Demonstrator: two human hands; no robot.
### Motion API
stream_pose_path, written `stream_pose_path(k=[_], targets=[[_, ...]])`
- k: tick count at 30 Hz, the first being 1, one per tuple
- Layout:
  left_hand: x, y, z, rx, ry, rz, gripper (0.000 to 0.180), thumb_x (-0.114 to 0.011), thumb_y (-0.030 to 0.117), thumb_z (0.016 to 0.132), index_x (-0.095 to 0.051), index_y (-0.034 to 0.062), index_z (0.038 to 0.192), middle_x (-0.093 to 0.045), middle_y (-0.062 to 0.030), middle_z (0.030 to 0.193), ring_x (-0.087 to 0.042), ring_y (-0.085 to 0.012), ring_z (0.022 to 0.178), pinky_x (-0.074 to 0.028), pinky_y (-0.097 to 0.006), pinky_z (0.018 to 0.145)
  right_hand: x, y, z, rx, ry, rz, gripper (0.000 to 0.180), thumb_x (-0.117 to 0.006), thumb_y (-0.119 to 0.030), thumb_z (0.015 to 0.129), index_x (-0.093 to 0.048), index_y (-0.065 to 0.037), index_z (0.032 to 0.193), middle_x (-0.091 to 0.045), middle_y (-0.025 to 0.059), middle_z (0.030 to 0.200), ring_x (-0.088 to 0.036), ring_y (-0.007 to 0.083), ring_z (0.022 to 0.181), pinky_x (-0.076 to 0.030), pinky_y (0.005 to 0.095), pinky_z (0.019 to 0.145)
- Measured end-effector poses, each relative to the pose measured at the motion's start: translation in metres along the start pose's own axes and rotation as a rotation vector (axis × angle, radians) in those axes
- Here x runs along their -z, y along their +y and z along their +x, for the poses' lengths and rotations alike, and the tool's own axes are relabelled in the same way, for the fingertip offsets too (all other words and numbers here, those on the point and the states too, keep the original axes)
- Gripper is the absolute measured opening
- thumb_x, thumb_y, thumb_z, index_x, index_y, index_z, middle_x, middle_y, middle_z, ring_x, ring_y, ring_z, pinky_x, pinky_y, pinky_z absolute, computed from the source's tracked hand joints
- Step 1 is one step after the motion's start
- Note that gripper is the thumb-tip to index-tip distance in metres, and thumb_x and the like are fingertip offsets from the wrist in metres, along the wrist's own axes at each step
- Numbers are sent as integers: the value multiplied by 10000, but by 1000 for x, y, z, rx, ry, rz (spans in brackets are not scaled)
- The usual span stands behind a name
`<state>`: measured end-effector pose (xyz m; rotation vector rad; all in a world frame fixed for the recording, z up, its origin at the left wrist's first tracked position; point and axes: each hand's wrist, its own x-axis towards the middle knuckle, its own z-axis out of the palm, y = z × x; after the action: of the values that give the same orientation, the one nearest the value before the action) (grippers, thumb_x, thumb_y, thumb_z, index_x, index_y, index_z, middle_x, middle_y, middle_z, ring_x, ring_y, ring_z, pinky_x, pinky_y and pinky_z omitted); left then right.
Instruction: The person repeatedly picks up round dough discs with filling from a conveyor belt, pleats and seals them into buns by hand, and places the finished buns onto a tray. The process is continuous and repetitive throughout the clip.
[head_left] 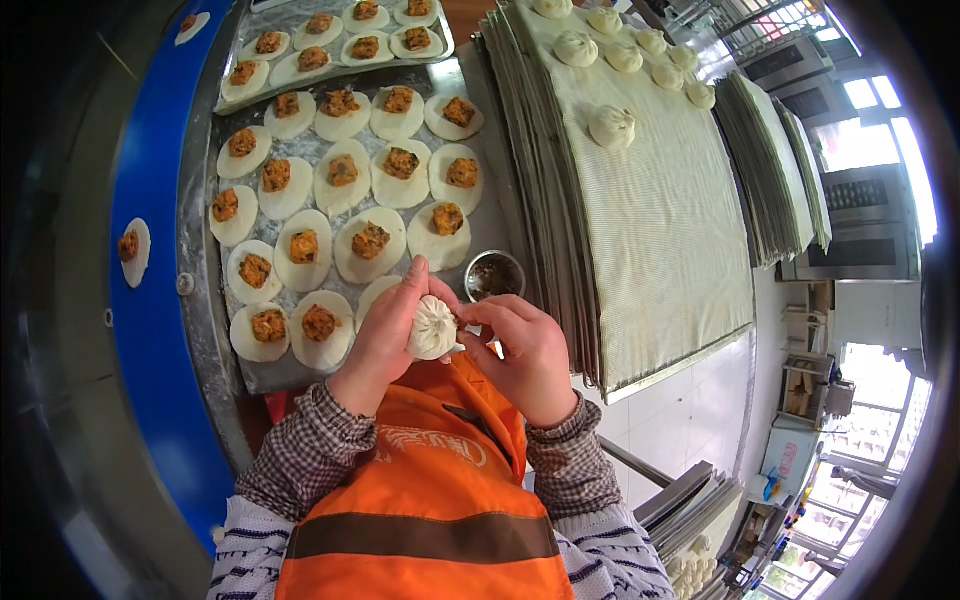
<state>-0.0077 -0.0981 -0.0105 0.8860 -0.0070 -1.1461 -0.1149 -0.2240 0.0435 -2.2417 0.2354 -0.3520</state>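
Note:
A pleated white bun [434, 328] rests in my left hand [392, 335], whose fingers curl round its side. My right hand [520, 345] is at the bun's right edge, its thumb and fingertips pinched on the dough there. The bun's top is gathered into folds and looks nearly closed. Just beyond my hands stands a small round metal bowl [494, 262] with dark contents. To the left, on a floured metal tray [500, 180], lie rows of flat dough wrappers [369, 248], each with a lump of orange filling [371, 240] on it.
A tall stack of mesh-topped trays [660, 240] stands at the right, with several finished buns [612, 127] toward its far end. Another tray of filled wrappers [366, 47] lies at the far left. A blue strip [160, 250] runs along the left. More trays [765, 170] are stacked behind.

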Motion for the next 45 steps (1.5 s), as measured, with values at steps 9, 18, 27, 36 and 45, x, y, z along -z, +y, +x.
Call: stream_pose_path(k=[9, 18, 27, 36, 45], targets=[[6, 8, -4, -6, -51, 1, 553, -360, 507, 969, -575, 15, 838, -580, -56, 692, -590, -126, 555, -512, -273, 437, -1, -3, 9, -118, -93, 140, 112, -669, 4, 736, -638, -12, 843, -615, 91, 786, -612, 221, 679, -484, 297, 573], [7, 19, -13, -15, -112, 137, 523, -330, 478, 986, -579, 40, 847, -586, -49, 736, -591, -137, 576, -503, -271, 470, 2, -19, 19, 27, -94, 212, 106, -674, -8, 752, -644, -16, 854, -621, 83, 783, -605, 202, 657, -474, 290, 557], [3, 25, -30, -41, -102, 83, 531, -373, 473, 981, -584, 16, 811, -583, -38, 717, -559, -87, 609, -478, -222, 546, -4, -37, 13, 261, -90, 33, 206, -717, -44, 689, -615, -29, 868, -610, 96, 781, -605, 254, 685, -494, 336, 597], [-15, 27, -38, -209, -93, 128, 494, -351, 453, 992, -558, 5, 965, -618, -83, 770, -609, -137, 705, -507, -264, 628, 10, -42, -9, 130, 63, 199, 521, -834, -183, 652, -525, -44, 1048, -551, 117, 1030, -570, 195, 714, -496, 307, 602], [-107, 30, 9, -215, -248, 50, 663, -316, 565, 954, -284, 92, 1417, -568, -99, 1139, -563, -141, 994, -481, -264, 819, 88, -40, 8, 95, -25, -2, 578, -724, -168, 727, -476, -81, 1241, -500, 145, 1247, -568, 336, 1017, -514, 384, 751]])
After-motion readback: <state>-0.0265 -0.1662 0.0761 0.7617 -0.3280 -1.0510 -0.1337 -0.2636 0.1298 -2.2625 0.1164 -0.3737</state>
